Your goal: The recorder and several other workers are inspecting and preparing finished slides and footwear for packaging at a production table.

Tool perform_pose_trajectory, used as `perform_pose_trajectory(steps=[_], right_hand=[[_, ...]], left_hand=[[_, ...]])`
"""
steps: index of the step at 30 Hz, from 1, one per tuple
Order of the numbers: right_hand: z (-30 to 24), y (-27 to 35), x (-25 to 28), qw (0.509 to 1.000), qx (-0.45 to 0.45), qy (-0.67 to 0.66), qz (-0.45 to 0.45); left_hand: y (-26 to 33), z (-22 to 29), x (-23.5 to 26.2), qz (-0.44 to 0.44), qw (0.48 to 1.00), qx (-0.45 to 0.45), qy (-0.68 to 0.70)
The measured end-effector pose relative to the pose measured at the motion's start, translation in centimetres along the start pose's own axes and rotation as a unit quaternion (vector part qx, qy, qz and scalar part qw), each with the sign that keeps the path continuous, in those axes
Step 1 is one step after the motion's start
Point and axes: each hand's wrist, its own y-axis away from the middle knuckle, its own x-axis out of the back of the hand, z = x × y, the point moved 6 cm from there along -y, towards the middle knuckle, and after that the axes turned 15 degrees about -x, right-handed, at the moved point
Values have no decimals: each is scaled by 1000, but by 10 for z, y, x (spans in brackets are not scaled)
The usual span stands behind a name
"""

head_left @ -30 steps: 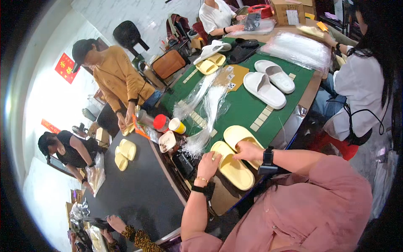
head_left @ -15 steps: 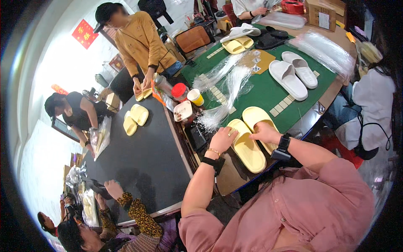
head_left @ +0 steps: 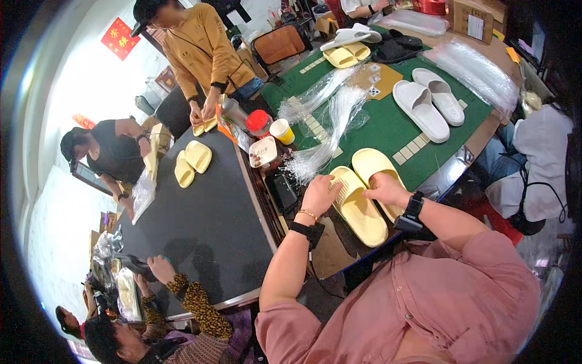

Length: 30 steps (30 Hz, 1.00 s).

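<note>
A pair of pale yellow slide slippers lies side by side at the near edge of the green table, toes pointing away from me. My left hand grips the ribbed strap of the left slipper at its outer side. Fingers of my right hand reach under the strap of the right slipper, and its thumb points toward the left slipper. Part of the right slipper's footbed is hidden behind that hand. Bundles of thin white plastic ties lie just beyond the slippers.
White slippers and black slippers sit farther back, beside clear plastic bags. A yellow cup and red-lidded jar stand left of the ties. Co-workers surround a dark table holding yellow slippers.
My hands stay at the pair, with the left fingers shifted slightly on the strap. At the far left, a co-worker has raised one arm, lifting a slipper and clear bag.
</note>
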Motion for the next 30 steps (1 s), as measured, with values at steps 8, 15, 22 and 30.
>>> perform_pose_trajectory(steps=[8,15,22,30], right_hand=[[0,0,-2,998,25,-59,-25],[2,3,2,996,-55,-23,-62],[-6,4,7,992,-57,18,-109],[-4,4,6,994,-11,-40,-102]], left_hand=[[0,2,22,112,994,16,-1],[-17,9,56,151,984,86,-41],[-87,-10,46,74,987,60,-131],[-134,-78,-12,-67,969,153,-182]])
